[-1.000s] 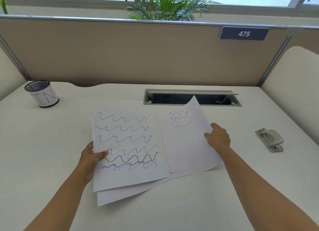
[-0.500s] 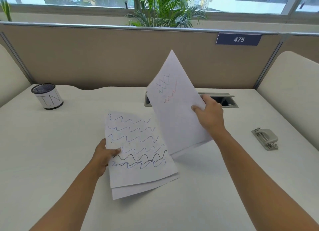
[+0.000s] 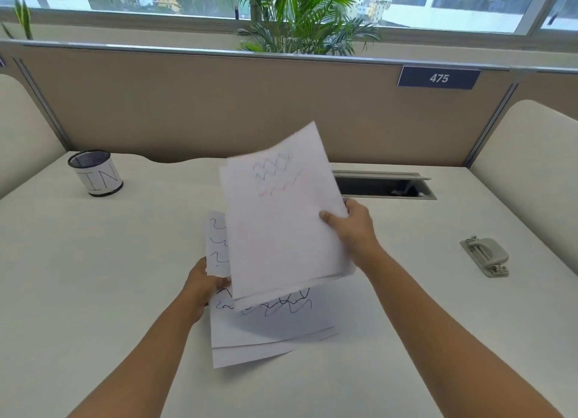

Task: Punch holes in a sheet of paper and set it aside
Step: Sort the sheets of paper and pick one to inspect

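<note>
Moved since half a second ago: lifted sheet (image 3: pixel 281 223) now swung leftward, above the stack (image 3: pixel 269 330), where earlier it stood tilted further right; left hand unchanged at the stack's left edge.

Sheet: white, faint blue and red zigzags near its top, slightly blurred. Held clear of the bench (image 3: pixel 93 277), tilted, lower edge overlapping the stack beneath. A second sheet edge shows just behind it at the lower right; count in hand cannot be told.

Right hand (image 3: pixel 353 227): fingers clamped on the sheet's right edge, thumb (image 3: pixel 328 216) on the front face, remaining fingers behind the paper.

Left hand (image 3: pixel 203 284): fingers closed on the stack's left edge, thumb on top, partly hidden by the lifted sheet.

Stack: several white sheets, top one bearing blue and black wavy lines, fanned slightly at the lower edge, lying on the bench in front of the person.

Punch (image 3: pixel 484 255): grey, on the bench well apart to the right, untouched.

Cup (image 3: pixel 95 172): mesh, white label, far left of bench.

Cable tray (image 3: pixel 384 184): open slot at bench rear, behind the right hand.
</note>
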Demonstrator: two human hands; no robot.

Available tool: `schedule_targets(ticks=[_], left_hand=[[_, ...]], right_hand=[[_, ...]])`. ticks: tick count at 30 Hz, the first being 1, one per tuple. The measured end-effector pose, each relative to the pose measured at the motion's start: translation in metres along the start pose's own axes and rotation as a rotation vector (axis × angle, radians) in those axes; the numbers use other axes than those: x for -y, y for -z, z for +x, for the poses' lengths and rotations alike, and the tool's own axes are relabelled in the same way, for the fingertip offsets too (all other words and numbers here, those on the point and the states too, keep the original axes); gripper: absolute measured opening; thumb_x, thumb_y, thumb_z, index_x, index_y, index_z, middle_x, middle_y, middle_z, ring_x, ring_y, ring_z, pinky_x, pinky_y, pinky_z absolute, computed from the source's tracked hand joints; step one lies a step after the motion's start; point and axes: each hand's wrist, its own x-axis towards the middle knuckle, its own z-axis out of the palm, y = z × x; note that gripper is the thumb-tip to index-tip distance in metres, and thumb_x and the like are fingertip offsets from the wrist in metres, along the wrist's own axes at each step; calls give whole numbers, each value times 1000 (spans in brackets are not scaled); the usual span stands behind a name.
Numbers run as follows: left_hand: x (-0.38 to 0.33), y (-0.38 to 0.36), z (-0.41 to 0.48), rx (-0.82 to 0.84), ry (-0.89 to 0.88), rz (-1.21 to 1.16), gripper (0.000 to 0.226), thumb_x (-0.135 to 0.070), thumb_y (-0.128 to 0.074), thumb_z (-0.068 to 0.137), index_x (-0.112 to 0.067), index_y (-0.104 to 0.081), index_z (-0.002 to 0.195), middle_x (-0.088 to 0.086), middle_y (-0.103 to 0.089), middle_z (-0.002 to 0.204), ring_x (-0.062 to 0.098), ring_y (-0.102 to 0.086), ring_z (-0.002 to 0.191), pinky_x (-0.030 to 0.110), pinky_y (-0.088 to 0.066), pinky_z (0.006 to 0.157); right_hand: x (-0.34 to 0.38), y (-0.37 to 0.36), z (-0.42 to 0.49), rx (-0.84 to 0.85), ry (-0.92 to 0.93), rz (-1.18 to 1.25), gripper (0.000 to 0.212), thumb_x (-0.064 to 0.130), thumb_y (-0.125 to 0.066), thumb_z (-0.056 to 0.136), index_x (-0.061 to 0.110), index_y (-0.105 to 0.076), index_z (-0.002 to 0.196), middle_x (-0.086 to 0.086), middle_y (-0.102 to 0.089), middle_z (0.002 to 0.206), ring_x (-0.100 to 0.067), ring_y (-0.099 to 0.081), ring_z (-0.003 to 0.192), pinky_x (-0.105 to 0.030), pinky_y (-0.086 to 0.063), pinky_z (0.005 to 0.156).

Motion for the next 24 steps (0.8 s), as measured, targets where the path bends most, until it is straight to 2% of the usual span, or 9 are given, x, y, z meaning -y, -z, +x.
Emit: schedule_targets(ticks=[3, 5, 6, 8, 10, 13, 17, 20, 24], left_hand=[[2, -1, 0, 6, 12, 26, 47, 8, -59, 82, -4, -48, 126, 9, -64, 94, 28, -59, 82, 27, -50, 58], [3, -2, 3, -21, 48, -7, 41, -7, -53, 91, -3, -44, 131, 17, -64, 105, 33, -60, 88, 25, -48, 50], [4, -2, 5, -42, 63, -23, 43, -16, -49, 96, -4, -40, 136, 18, -60, 120, 36, -58, 104, 32, -54, 64], [3, -3, 6, -80, 78, -35, 47, -32, -39, 99, -8, -37, 139, 15, -48, 139, 35, -47, 125, 48, -44, 99], [4, -5, 6, -88, 63, -47, 51, -38, -41, 97, -10, -38, 139, 12, -46, 141, 31, -47, 125, 47, -39, 104], [7, -9, 4, -24, 26, -37, 44, -21, -58, 91, -9, -46, 131, 14, -55, 131, 29, -56, 106, 39, -47, 89], [10, -15, 2, 17, 18, -35, 49, 4, -59, 85, -6, -45, 130, 17, -57, 128, 35, -58, 108, 44, -48, 90], [6, -17, 2, 18, -32, -30, 53, 5, -57, 86, -9, -41, 135, 14, -55, 128, 34, -56, 108, 44, -47, 91], [-5, -15, -1, 91, -123, -55, 51, 1, -59, 86, -17, -44, 131, 7, -59, 120, 27, -61, 101, 37, -52, 80]], right_hand=[[-37, -15, -6, 91, -219, 68, 28, 15, -69, 81, 9, -57, 106, -15, -64, 115, -32, -62, 100, -43, -51, 92], [-59, -21, -10, 122, -315, 68, 33, 13, -69, 81, 6, -57, 111, -16, -63, 118, -33, -62, 102, -43, -51, 92], [-68, -24, -12, 131, -337, 49, 36, 12, -69, 81, 4, -57, 114, -17, -63, 120, -34, -61, 104, -44, -50, 94], [-81, -27, -17, 147, -354, -28, 43, 13, -68, 82, 2, -54, 121, -17, -60, 125, -33, -59, 110, -46, -48, 98], [-88, -28, -19, 169, -349, -125, 52, 18, -68, 82, 3, -49, 129, -15, -57, 130, -32, -55, 117, -44, -45, 102], [-92, -31, -21, 207, -307, -213, 49, 21, -67, 83, 6, -51, 127, -12, -60, 127, -30, -57, 114, -42, -46, 100], [-93, -38, -22, 242, -243, -256, 41, 22, -65, 85, 7, -54, 121, -11, -61, 123, -29, -58, 111, -33, -47, 92], [-94, -35, -20, 239, -207, -288, 37, 25, -63, 86, 6, -55, 117, -10, -62, 120, -28, -58, 109, -34, -47, 90], [-96, -23, -14, 206, -181, -284, 32, 27, -62, 87, 7, -58, 111, -9, -64, 113, -24, -60, 97, -30, -47, 81]])
